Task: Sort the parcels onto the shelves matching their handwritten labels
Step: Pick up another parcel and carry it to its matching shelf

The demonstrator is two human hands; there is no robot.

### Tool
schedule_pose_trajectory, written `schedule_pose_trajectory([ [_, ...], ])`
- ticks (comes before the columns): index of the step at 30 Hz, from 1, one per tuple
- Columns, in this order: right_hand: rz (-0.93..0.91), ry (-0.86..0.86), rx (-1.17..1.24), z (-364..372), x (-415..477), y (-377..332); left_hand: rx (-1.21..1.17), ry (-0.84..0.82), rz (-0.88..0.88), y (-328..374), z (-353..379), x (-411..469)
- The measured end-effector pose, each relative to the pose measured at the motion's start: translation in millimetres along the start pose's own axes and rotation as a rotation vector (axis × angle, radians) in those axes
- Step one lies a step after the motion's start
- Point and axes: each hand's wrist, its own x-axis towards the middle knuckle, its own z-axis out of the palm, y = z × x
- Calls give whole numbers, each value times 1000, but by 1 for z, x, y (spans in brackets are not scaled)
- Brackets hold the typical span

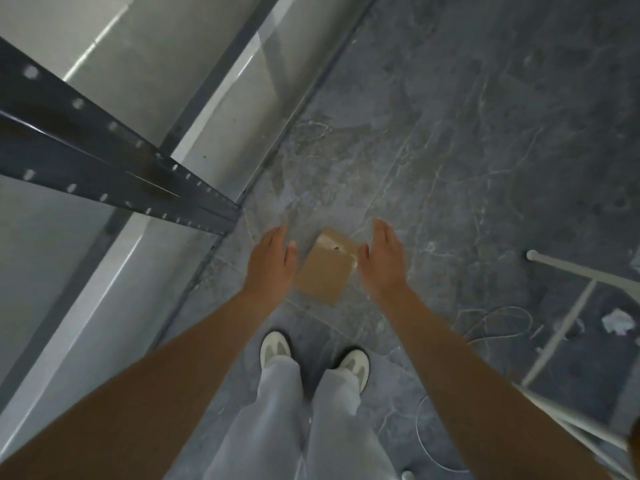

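A small brown cardboard parcel point(327, 268) lies on the grey marbled floor in front of my feet, with a pale taped patch at its far end. My left hand point(272, 263) hangs to the left of it, fingers extended, its thumb side close to the parcel's left edge. To the parcel's right is my right hand point(381, 259), also spread flat. Both hands are above the parcel and hold nothing. Whether they touch it I cannot tell. No handwritten label is readable.
A dark metal shelving upright point(104, 161) with grey shelf boards point(114, 271) fills the left side. A white metal frame point(568, 317), a loose white cable point(498, 323) and a crumpled paper scrap point(620, 322) lie on the floor at right. My white shoes point(275, 348) stand below the parcel.
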Motion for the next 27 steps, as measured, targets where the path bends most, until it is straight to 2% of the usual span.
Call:
schedule_pose_trajectory([
  [6, 69, -49, 7, 80, 35, 50, -38, -64, -15, -58, 78, 34],
  [10, 153, -121, 140, 123, 54, 77, -151, -73, -106, -80, 119, 67],
  [13, 192, -106, 209, 147, 65, 87, -269, -87, -227, -85, 143, 90],
  [15, 271, -85, 308, 164, 73, 91, -333, -89, -282, -85, 159, 101],
  [20, 631, -132, 658, 200, 98, 92, -406, -130, -376, -92, 198, 121],
  [27, 709, -210, 874, 212, 97, 92, -478, -282, -504, -103, 208, 119],
])
